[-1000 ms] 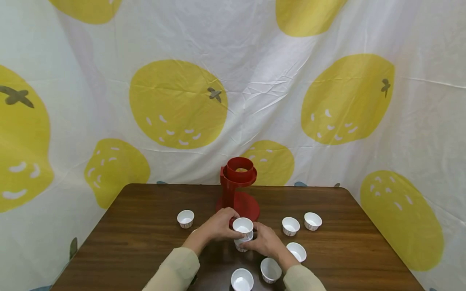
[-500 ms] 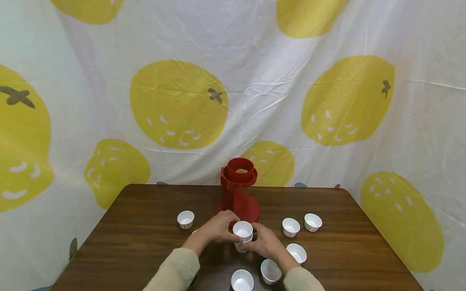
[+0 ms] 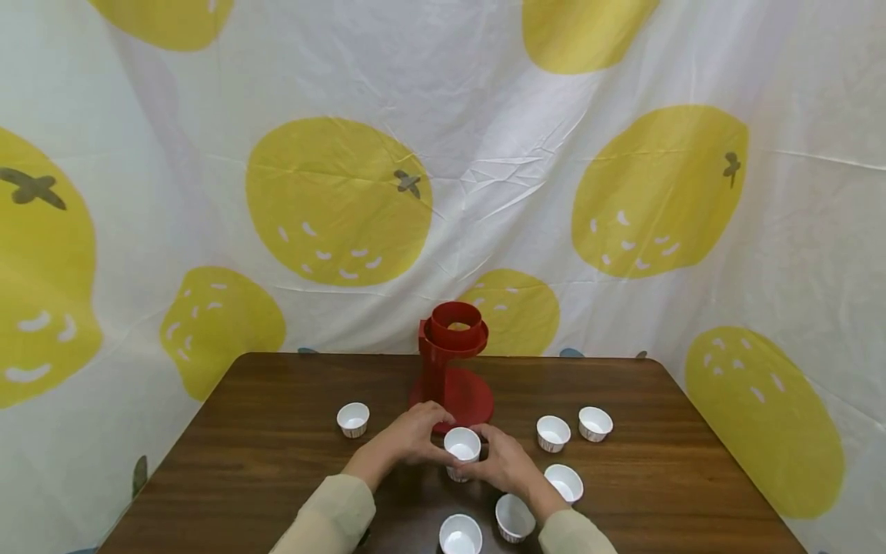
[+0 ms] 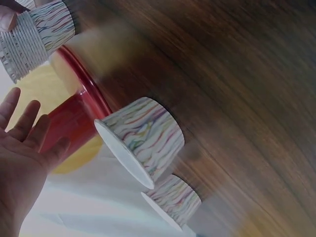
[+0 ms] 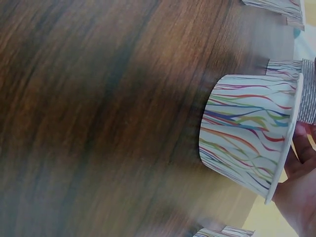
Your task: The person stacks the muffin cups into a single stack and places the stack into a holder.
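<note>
A stack of nested white paper baking cups (image 3: 461, 444) stands in front of the red stand, with both hands around it. My left hand (image 3: 413, 438) holds its left side, thumb at the front; in the left wrist view the other fingers of the left hand (image 4: 27, 153) are spread away from it. My right hand (image 3: 505, 462) grips the right side, thumb in front. Several ridged rims of the stack (image 4: 37, 39) show above one patterned wall in the left wrist view. In the right wrist view a nearer cup (image 5: 249, 126) partly hides the stack (image 5: 308, 94).
The red stand (image 3: 434, 365) has a ring on top and a round base. Single cups stand left (image 3: 353, 419), right (image 3: 595, 423) and near the front (image 3: 460, 534) of the brown wooden table (image 3: 277, 462). A lemon-print cloth (image 3: 498, 215) hangs behind.
The upper cups have come down onto the lower cup, and the gap between their rims has closed. Both hands have sunk slightly with them. The other cups stay put.
</note>
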Action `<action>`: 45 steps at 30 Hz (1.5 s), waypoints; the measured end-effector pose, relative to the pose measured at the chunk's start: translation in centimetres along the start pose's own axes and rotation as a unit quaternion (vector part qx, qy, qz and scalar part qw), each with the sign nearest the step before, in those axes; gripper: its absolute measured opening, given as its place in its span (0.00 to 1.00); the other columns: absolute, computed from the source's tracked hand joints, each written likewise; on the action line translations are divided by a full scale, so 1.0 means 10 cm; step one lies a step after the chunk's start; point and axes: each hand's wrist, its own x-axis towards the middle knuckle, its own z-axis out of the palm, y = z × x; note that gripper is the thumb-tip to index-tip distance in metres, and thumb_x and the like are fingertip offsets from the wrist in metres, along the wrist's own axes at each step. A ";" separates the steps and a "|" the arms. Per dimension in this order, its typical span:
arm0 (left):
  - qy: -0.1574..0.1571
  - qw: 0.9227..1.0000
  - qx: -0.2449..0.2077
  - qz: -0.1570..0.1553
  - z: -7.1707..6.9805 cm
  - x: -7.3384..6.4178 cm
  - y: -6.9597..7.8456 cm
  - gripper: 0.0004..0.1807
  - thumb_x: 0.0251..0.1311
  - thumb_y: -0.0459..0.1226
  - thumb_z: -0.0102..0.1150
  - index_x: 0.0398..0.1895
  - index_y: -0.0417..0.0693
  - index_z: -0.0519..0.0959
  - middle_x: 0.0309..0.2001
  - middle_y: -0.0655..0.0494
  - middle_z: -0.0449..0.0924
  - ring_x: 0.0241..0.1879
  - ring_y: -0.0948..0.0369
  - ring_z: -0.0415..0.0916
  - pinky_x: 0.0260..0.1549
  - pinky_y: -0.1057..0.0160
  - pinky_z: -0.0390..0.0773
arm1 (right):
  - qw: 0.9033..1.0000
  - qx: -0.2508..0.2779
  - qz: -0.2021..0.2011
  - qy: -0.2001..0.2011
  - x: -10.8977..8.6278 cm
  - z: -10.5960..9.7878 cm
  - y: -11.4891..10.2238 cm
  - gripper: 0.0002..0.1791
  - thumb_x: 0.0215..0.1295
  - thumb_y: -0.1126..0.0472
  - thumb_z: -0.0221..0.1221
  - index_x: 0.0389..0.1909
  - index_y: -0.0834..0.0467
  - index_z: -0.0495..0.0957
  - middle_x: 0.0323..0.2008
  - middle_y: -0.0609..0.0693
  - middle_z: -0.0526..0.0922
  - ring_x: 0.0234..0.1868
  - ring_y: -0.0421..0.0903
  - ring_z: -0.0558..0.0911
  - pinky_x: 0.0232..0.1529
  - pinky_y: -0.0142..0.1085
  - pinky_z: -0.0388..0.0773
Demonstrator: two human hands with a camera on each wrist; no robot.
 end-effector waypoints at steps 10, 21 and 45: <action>0.015 0.999 -0.027 -0.009 -0.08 -0.10 -0.04 0.38 0.45 0.57 0.75 0.55 0.43 0.79 0.54 0.51 0.76 0.57 0.52 0.70 0.59 0.50 0.71 | 1.000 0.012 0.011 -0.005 -0.01 -0.04 -0.02 0.38 0.47 0.43 0.76 0.58 0.56 0.75 0.47 0.48 0.82 0.50 0.51 0.79 0.51 0.51 0.73; 0.052 0.998 -0.037 0.019 -0.21 -0.30 -0.14 0.37 0.47 0.52 0.77 0.56 0.41 0.76 0.54 0.47 0.77 0.58 0.48 0.70 0.59 0.46 0.69 | 0.999 0.031 0.013 -0.002 -0.01 -0.03 0.00 0.35 0.47 0.48 0.77 0.55 0.56 0.75 0.48 0.49 0.82 0.52 0.53 0.79 0.51 0.51 0.74; 0.148 0.987 -0.055 0.012 -0.40 -0.81 -0.48 0.31 0.50 0.46 0.76 0.53 0.39 0.77 0.55 0.44 0.76 0.57 0.44 0.72 0.55 0.43 0.70 | 0.999 0.037 -0.008 -0.001 -0.03 -0.07 0.05 0.34 0.50 0.49 0.75 0.57 0.57 0.75 0.51 0.51 0.82 0.56 0.55 0.78 0.55 0.52 0.72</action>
